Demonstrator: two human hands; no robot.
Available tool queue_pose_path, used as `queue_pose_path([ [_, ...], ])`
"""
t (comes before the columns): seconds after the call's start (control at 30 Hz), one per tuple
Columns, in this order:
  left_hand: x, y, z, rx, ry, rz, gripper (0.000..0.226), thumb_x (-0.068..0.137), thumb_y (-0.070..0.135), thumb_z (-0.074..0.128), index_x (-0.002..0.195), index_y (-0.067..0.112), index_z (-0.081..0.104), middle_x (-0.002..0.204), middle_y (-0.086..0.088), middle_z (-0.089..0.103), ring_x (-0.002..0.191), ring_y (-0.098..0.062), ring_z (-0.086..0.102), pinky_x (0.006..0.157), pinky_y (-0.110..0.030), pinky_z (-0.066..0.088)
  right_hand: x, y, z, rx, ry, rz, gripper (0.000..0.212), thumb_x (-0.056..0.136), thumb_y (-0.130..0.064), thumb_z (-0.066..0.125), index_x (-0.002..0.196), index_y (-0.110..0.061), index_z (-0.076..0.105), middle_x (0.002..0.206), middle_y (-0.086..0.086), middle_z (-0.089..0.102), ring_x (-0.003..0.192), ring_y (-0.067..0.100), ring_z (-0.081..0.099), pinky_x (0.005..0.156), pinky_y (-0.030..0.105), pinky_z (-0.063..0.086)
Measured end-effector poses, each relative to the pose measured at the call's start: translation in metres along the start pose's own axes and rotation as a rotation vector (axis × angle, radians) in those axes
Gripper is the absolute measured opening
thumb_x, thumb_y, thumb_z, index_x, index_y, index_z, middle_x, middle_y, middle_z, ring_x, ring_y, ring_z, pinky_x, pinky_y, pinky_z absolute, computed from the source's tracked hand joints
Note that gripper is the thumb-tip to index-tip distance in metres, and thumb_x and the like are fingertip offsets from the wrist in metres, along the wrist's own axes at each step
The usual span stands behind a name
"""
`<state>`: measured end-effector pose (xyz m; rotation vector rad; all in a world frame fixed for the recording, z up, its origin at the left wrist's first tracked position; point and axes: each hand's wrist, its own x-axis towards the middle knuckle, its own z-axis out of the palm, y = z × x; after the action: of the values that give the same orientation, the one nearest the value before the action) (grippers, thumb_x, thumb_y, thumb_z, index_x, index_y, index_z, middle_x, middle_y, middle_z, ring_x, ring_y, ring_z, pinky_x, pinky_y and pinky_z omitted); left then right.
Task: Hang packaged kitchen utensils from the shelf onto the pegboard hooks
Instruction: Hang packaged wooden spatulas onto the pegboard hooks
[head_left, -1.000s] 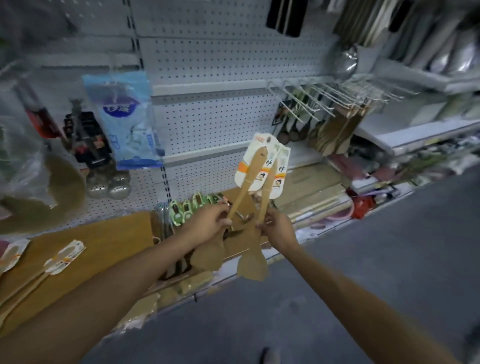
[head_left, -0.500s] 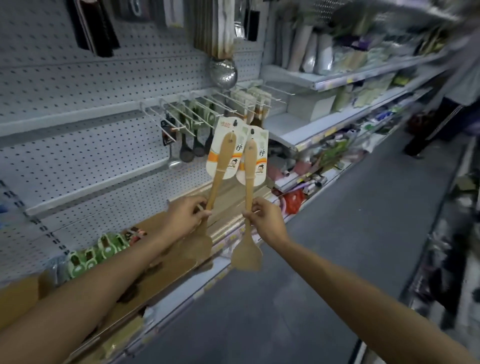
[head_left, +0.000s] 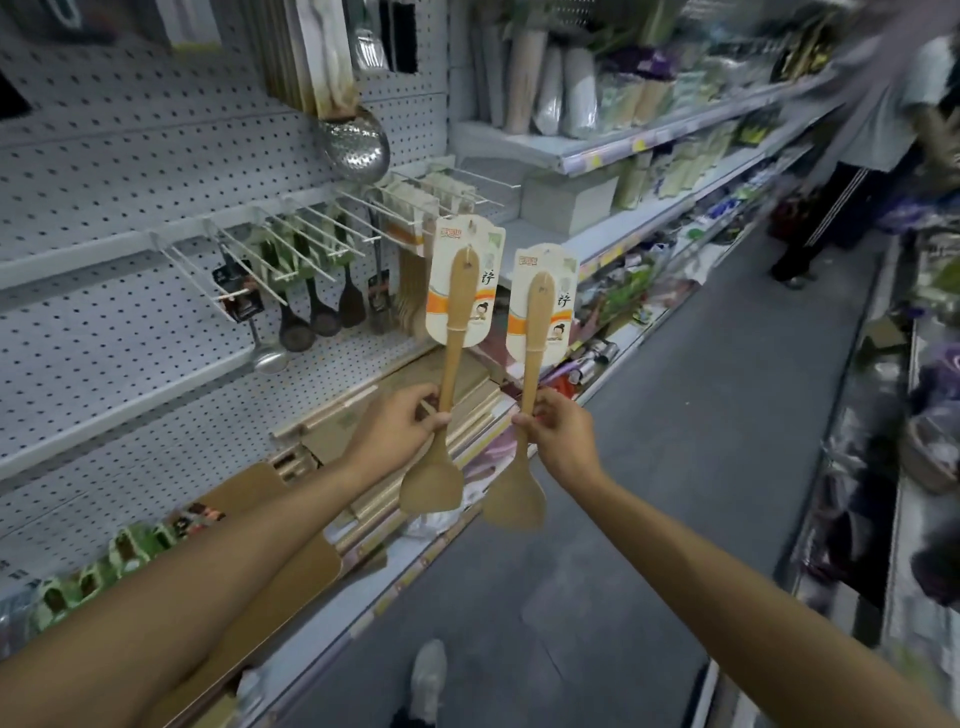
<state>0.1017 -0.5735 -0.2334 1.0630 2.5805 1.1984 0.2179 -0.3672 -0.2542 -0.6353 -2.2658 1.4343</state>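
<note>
Shop aisle: pegboard hooks (head_left: 291, 244), stocked shelves (head_left: 613, 156) of packaged goods.

Dim, cool, even light, wide-angle bowing at the edges, perhaps motion blur over the right-hand shelves (head_left: 883, 467).

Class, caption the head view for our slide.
Each hand, left hand and right hand, holds a carded wooden spatula near the pegboard hooks.

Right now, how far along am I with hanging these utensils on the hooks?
Done: dark ladles already hang on the pegboard hooks. In hand: your left hand grips one carded wooden spatula, your right hand grips the other spatula, both upright and off the hooks. Left: hanging both; several hooks look bare.
</note>
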Motion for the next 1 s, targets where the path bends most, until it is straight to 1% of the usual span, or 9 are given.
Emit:
queue_pose_path([
  [0.17,0.069,-0.004,0.025,-0.014,-0.032,0.034,0.009,0.089,0.027,0.073,0.084,0.030,0.065,0.078,0.014,0.069,0.074,-0.002,0.065,0.072,-0.036,0.055,0.052,0.017,-0.015,-0.010,0.035,0.012,0.006,0.086,-0.010,0.071,0.090,-0.013,0.067,0.084,0.006,0.071,0.077,0.020,0.070,0.076,0.043,0.060],
  [0.3,0.129,-0.006,0.047,-0.031,-0.038,0.072,0.031,0.088,0.023,0.074,0.076,0.044,0.055,0.073,0.019,0.062,0.071,0.003,0.059,0.061,-0.025,0.044,0.103,0.032,-0.022,-0.030,0.016,0.058,0.005,0.087,-0.012,0.070,0.091,-0.014,0.068,0.085,0.008,0.070,0.078,0.025,0.070,0.077,0.047,0.059],
  [0.43,0.193,-0.017,0.072,-0.042,-0.083,0.064,0.008,0.088,0.027,0.073,0.084,0.023,0.068,0.079,0.006,0.069,0.073,-0.009,0.062,0.068,-0.037,0.052,0.164,0.040,-0.029,-0.056,-0.023,0.085,0.004,0.088,-0.014,0.070,0.091,-0.016,0.069,0.082,0.004,0.072,0.078,0.022,0.072,0.077,0.049,0.059],
  [0.5,0.222,-0.023,0.083,-0.086,-0.092,0.081,0.009,0.089,0.027,0.073,0.091,0.018,0.071,0.083,0.004,0.071,0.076,-0.011,0.064,0.069,-0.039,0.053,0.192,0.043,-0.035,-0.066,-0.009,0.087,0.004,0.089,-0.014,0.070,0.091,-0.017,0.069,0.083,0.005,0.072,0.078,0.025,0.071,0.075,0.048,0.060],
  [0.57,0.249,-0.027,0.090,-0.107,-0.106,0.089,0.012,0.089,0.028,0.072,0.096,0.019,0.072,0.084,0.005,0.071,0.077,-0.010,0.064,0.068,-0.036,0.052,0.217,0.046,-0.040,-0.060,0.002,0.086,0.005,0.091,-0.014,0.067,0.095,-0.014,0.070,0.085,0.007,0.072,0.077,0.025,0.072,0.074,0.044,0.061],
  [0.67,0.283,-0.041,0.099,-0.115,-0.109,0.092,0.008,0.088,0.030,0.072,0.090,0.025,0.067,0.079,0.007,0.068,0.074,-0.008,0.063,0.067,-0.040,0.054,0.247,0.054,-0.045,-0.052,0.004,0.113,0.011,0.096,-0.014,0.060,0.102,-0.014,0.069,0.090,0.006,0.073,0.079,0.023,0.072,0.071,0.036,0.062],
  [0.77,0.307,-0.052,0.102,-0.129,-0.133,0.086,0.014,0.088,0.029,0.072,0.094,0.035,0.062,0.078,0.011,0.066,0.073,-0.005,0.062,0.066,-0.041,0.054,0.275,0.064,-0.046,-0.004,-0.006,0.130,0.013,0.097,-0.011,0.057,0.103,-0.011,0.069,0.091,0.009,0.073,0.081,0.028,0.072,0.073,0.042,0.062],
  [0.87,0.325,-0.060,0.106,-0.156,-0.123,0.058,0.017,0.086,0.026,0.074,0.099,0.030,0.065,0.083,0.013,0.068,0.077,-0.003,0.064,0.069,-0.039,0.056,0.306,0.073,-0.044,0.053,-0.049,0.143,0.011,0.096,-0.003,0.057,0.103,-0.001,0.065,0.092,0.019,0.071,0.082,0.036,0.070,0.074,0.048,0.061],
  [1.0,0.348,-0.079,0.120,-0.137,-0.103,0.018,0.011,0.087,0.033,0.072,0.094,0.031,0.065,0.081,0.010,0.070,0.075,-0.006,0.066,0.067,-0.042,0.057,0.349,0.086,-0.039,0.073,-0.121,0.119,0.013,0.092,0.006,0.055,0.103,0.005,0.062,0.089,0.015,0.070,0.080,0.024,0.071,0.073,0.035,0.061],
])
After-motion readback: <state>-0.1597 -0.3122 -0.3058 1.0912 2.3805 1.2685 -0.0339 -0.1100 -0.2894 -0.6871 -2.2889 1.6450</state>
